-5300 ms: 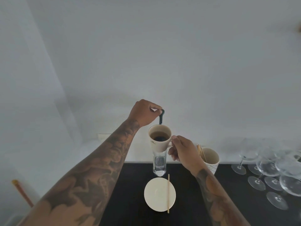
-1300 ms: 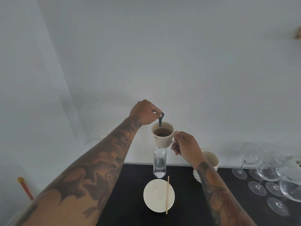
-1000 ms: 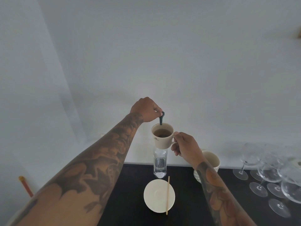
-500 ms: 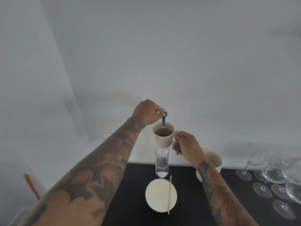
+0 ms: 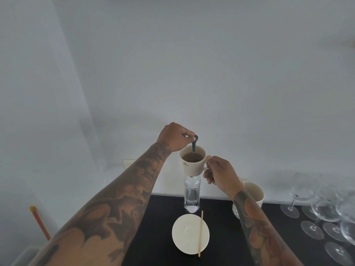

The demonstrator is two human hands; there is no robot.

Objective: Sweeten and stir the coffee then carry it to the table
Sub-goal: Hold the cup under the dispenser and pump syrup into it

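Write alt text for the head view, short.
A person holds a cream coffee cup in the air by its handle with the right hand while the left hand pinches a dark spoon dipped into it, above a saucer with a wooden stick.

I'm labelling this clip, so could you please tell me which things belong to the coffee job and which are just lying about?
In use:
coffee cup, held by the right hand
dark spoon, pinched by the left hand
saucer

Lying about:
water bottle
wooden stick
patterned cup
wine glasses
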